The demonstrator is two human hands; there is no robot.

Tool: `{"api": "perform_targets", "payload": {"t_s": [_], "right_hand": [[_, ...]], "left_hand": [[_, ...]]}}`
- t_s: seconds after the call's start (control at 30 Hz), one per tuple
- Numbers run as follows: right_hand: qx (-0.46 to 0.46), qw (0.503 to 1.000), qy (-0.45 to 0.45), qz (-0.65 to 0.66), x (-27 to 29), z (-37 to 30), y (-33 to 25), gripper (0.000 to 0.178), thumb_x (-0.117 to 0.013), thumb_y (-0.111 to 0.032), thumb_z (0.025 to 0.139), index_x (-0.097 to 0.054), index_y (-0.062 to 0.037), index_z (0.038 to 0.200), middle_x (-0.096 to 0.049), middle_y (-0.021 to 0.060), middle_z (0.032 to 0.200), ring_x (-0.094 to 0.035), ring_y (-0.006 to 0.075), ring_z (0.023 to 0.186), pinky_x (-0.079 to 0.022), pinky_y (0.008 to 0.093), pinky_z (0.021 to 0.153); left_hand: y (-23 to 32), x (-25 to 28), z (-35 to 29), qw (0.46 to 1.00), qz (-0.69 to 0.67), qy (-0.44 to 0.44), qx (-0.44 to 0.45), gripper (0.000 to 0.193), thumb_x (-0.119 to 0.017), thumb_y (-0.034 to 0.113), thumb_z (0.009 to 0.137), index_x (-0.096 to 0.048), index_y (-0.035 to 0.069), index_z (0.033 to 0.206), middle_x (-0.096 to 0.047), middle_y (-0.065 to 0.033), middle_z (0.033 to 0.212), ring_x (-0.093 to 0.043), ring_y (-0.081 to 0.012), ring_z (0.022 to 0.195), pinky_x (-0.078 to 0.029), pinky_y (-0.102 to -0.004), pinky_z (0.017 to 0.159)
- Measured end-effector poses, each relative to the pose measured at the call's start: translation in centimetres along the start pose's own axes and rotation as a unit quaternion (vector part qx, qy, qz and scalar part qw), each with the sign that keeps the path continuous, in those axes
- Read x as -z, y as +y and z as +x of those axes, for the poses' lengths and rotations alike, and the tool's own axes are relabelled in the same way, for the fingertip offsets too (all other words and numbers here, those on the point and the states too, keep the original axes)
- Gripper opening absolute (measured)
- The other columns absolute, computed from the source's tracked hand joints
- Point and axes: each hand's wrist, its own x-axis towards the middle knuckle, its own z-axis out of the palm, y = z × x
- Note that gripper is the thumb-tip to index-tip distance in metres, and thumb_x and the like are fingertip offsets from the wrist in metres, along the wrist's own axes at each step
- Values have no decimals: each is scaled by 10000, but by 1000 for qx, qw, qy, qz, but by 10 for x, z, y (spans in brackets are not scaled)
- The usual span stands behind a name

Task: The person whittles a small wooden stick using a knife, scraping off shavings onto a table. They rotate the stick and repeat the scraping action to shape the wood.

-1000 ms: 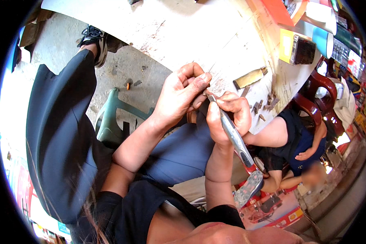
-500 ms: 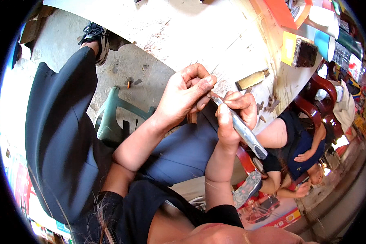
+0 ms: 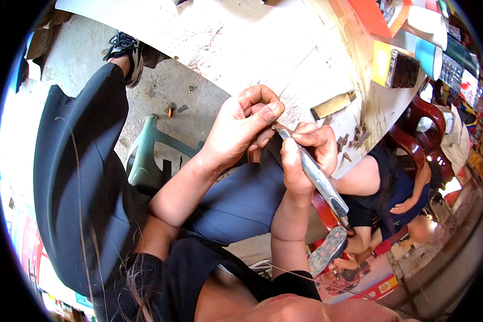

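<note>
My left hand (image 3: pixel 247 121) is closed in a pinch, thumb against the curled fingers, on a small brown piece (image 3: pixel 277 127) that shows only in part. My right hand (image 3: pixel 308 155) is wrapped round a silver-grey utility knife (image 3: pixel 323 181), thumb along its handle. The knife slants from its butt at the lower right up to its front end, which sits beside the brown piece, close to my left fingertips. Both hands are held together over my lap, near the edge of the white table (image 3: pixel 241 43).
On the table lie a yellowish block (image 3: pixel 333 104) with a dark edge and several small brown bits (image 3: pixel 358 137). Farther right, a phone (image 3: pixel 403 70) leans beside a blue-and-white cup (image 3: pixel 429 58). A green stool (image 3: pixel 145 153) stands at left. Another person (image 3: pixel 397 193) sits at right.
My right hand and the knife have shifted slightly left, and the left thumb has drawn back a little. The other person's head and lower arm have moved.
</note>
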Motion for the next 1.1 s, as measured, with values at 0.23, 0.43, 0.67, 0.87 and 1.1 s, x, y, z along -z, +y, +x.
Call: {"api": "perform_targets", "payload": {"t_s": [0.23,0.43,0.67,0.87,1.1], "right_hand": [[19,998,-7,-55,1,1,-2,180,-646,25,733,-472,0,773,-546,89,677,-482,96,589,-423,221,546],[29,996,-15,-81,-2,2,-5,182,-649,36,722,-476,3,766,-550,100,662,-516,124,588,-512,275,615],[15,994,-20,-106,0,0,-7,186,-656,26,725,-477,3,768,-552,102,658,-527,126,584,-522,277,626],[41,993,-24,-104,-1,-3,-1,193,-626,16,760,-444,-9,816,-523,82,696,-456,110,632,-418,239,616],[90,973,-84,-197,1,2,-9,189,-626,20,737,-449,-6,797,-545,103,691,-486,125,626,-434,242,592]], "left_hand": [[-5,4,1,999,-23,-26,-25,172,-574,180,924,-492,30,900,-509,-1,637,-394,-23,454,-268,-167,395],[-5,4,2,999,-2,-25,-39,199,-531,204,948,-510,20,875,-505,-4,670,-387,-31,439,-296,-172,394],[-7,6,3,998,-16,-32,-52,211,-519,198,955,-512,17,847,-488,1,640,-394,-35,430,-304,-180,389],[-8,2,4,998,-8,-16,-58,204,-532,191,949,-501,27,832,-476,4,604,-389,-34,419,-300,-179,384],[-10,1,2,999,9,19,-45,197,-536,189,948,-497,42,824,-492,10,577,-411,-24,424,-287,-168,371]]}}
